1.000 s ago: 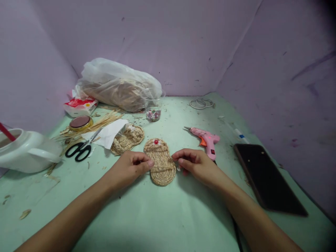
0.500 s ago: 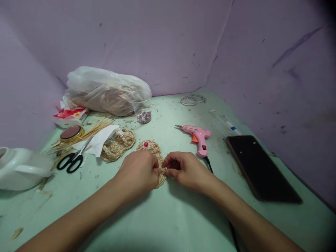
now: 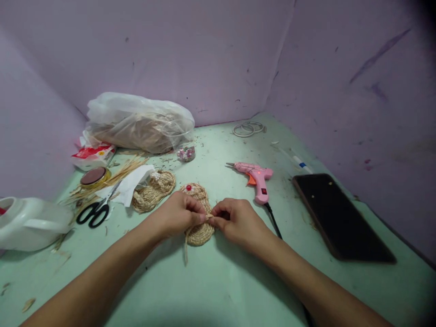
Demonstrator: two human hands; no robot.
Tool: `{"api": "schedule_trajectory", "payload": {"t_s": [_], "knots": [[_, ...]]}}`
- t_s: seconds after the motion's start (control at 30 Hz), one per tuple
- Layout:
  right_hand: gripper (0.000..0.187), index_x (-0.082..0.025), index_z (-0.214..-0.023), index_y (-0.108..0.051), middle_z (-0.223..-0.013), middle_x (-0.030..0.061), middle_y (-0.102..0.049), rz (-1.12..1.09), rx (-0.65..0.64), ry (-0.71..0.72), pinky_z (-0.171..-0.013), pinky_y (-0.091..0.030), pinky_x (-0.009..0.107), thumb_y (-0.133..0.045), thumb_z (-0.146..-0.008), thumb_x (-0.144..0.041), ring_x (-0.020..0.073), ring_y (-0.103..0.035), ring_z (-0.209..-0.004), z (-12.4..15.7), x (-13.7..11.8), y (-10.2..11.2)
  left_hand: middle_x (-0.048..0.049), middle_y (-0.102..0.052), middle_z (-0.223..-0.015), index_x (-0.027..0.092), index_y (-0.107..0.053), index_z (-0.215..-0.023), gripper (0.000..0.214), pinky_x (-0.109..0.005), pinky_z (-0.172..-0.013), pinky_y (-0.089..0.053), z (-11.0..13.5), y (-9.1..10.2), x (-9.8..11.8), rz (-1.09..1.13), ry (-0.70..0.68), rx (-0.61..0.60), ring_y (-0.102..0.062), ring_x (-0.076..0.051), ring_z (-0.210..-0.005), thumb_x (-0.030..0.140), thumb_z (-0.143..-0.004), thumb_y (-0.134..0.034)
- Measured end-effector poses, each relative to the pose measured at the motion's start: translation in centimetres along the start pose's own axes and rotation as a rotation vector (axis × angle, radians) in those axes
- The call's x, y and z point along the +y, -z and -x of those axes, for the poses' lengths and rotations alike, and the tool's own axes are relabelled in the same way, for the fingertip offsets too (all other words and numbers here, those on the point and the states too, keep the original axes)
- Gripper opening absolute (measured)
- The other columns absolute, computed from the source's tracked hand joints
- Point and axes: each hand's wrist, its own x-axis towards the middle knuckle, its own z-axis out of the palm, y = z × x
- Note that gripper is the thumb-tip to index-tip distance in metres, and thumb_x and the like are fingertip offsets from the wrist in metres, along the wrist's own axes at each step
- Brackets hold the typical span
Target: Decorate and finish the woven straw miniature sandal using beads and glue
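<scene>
A small woven straw slipper [image 3: 200, 235] lies on the table in front of me, with a red bead and pale beads near its far end. My left hand [image 3: 179, 213] is closed at its left side, thumb and fingers pinching a straw strip [image 3: 209, 218] that lies across the slipper. From the right, my right hand [image 3: 238, 221] pinches the same strip near the slipper's edge. A loose straw end [image 3: 186, 252] hangs off the near left side. Another woven slipper [image 3: 155, 195] with white beads rests to the left, partly under white paper [image 3: 134, 181].
A pink glue gun [image 3: 260, 179] lies right of the slipper, its cord running under my right arm. Farther right is a dark phone [image 3: 344, 218]. Black-handled scissors [image 3: 92, 215], a white jug [image 3: 37, 225] and a bead container [image 3: 186, 153] stand left and behind, near a plastic bag [image 3: 139, 120].
My left hand has drawn back to the left and now pinches the strip, uncovering the slipper's near part and the loose straw end. My right hand has barely moved.
</scene>
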Motion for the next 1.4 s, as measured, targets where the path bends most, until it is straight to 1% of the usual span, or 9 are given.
{"api": "schedule_trajectory", "payload": {"t_s": [0.13, 0.3, 0.47, 0.63, 0.9, 1.1, 1.2, 1.27, 1.4], "knots": [[0.007, -0.018, -0.066, -0.063, -0.059, -0.0002, -0.062, -0.023, 0.011, -0.027, -0.049, -0.035, 0.023, -0.06, -0.071, -0.018, 0.0122, -0.052, -0.053, -0.1, 0.3, -0.1, 0.0011, -0.053, -0.054, 0.012, -0.063, -0.06, 0.014, -0.023, -0.054, -0.033, 1.1, 1.4, -0.9, -0.072, -0.036, 0.012, -0.044, -0.011, -0.054, 0.025, -0.058, -0.057], [0.006, -0.017, -0.07, -0.062, -0.06, 0.0003, -0.06, -0.019, 0.028, -0.011, -0.05, -0.039, 0.024, -0.056, -0.072, -0.016, 0.0128, -0.053, -0.054, 0.1, 0.2, -0.3, 0.0041, -0.041, -0.05, 0.015, -0.054, -0.053, 0.017, -0.023, -0.05, -0.027, 1.6, 1.5, -2.0, -0.139, -0.099, 0.033, -0.035, -0.01, -0.051, 0.028, -0.063, -0.053], [0.022, -0.018, -0.095, -0.064, -0.081, 0.0044, -0.059, 0.061, 0.176, 0.24, -0.054, -0.042, 0.026, -0.058, -0.074, -0.017, 0.0118, -0.052, -0.058, 0.6, 0.0, -0.9, 0.0036, -0.041, -0.055, 0.016, -0.05, -0.056, 0.016, -0.023, -0.052, -0.028, 1.4, 1.0, -2.5, -0.222, -0.254, 0.093, -0.038, -0.011, -0.055, 0.023, -0.069, -0.047], [0.019, -0.018, -0.09, -0.066, -0.078, 0.0055, -0.062, 0.007, 0.256, 0.445, -0.054, -0.046, 0.024, -0.051, -0.079, -0.012, 0.0133, -0.058, -0.064, 0.7, 0.3, -1.5, 0.0027, -0.05, -0.058, 0.016, -0.055, -0.062, 0.012, -0.022, -0.054, -0.032, 1.3, 0.8, -2.9, -0.232, -0.371, 0.116, -0.045, -0.011, -0.059, 0.018, -0.07, -0.047], [0.015, -0.013, -0.085, -0.066, -0.072, 0.0064, -0.062, -0.047, 0.322, 0.445, -0.05, -0.045, 0.023, -0.055, -0.076, -0.007, 0.0123, -0.057, -0.059, 0.5, 0.3, -1.6, 0.002, -0.054, -0.057, 0.013, -0.059, -0.06, 0.008, -0.022, -0.056, -0.036, 1.3, 1.3, -3.2, 0.055, -0.255, 0.051, -0.046, -0.011, -0.056, 0.014, -0.06, -0.051], [0.016, -0.014, -0.084, -0.066, -0.063, 0.0024, -0.057, -0.025, 0.31, 0.419, -0.048, -0.044, 0.025, -0.053, -0.077, -0.009, 0.0125, -0.055, -0.054, 0.4, 0.7, -1.8, 0.0017, -0.051, -0.058, 0.014, -0.056, -0.052, 0.006, -0.024, -0.057, -0.036, 1.0, 1.8, -3.2, 0.173, -0.423, -0.112, -0.046, -0.011, -0.059, 0.017, -0.057, -0.056], [0.017, -0.014, -0.086, -0.066, -0.062, 0.0019, -0.058, 0.051, 0.287, 0.378, -0.047, -0.043, 0.024, -0.052, -0.078, -0.012, 0.0124, -0.053, -0.053, 0.6, 0.4, -1.4, 0.003, -0.05, -0.054, 0.013, -0.06, -0.056, 0.006, -0.023, -0.054, -0.035, 1.0, 1.8, -3.4, 0.181, -0.352, -0.051, -0.043, -0.009, -0.053, 0.016, -0.06, -0.055], [0.021, -0.016, -0.096, -0.065, -0.073, 0.0044, -0.063, 0.128, 0.241, 0.354, -0.051, -0.044, 0.025, -0.054, -0.078, -0.015, 0.0133, -0.056, -0.058, 0.8, -0.1, -1.1, 0.0037, -0.049, -0.051, 0.013, -0.061, -0.059, 0.008, -0.023, -0.053, -0.033, 1.0, 1.7, -3.5, 0.173, -0.31, -0.002, -0.041, -0.009, -0.051, 0.015, -0.061, -0.054], [0.02, -0.021, -0.095, -0.067, -0.086, 0.0058, -0.068, 0.259, 0.194, 0.407, -0.06, -0.045, 0.028, -0.058, -0.078, -0.028, 0.0178, -0.06, -0.073, 0.9, -1.2, -1.1, 0.0026, -0.054, -0.054, 0.012, -0.063, -0.059, 0.008, -0.022, -0.054, -0.036, 1.0, 1.3, -3.5, 0.178, -0.343, 0.01, -0.044, -0.009, -0.053, 0.014, -0.063, -0.055]]}}
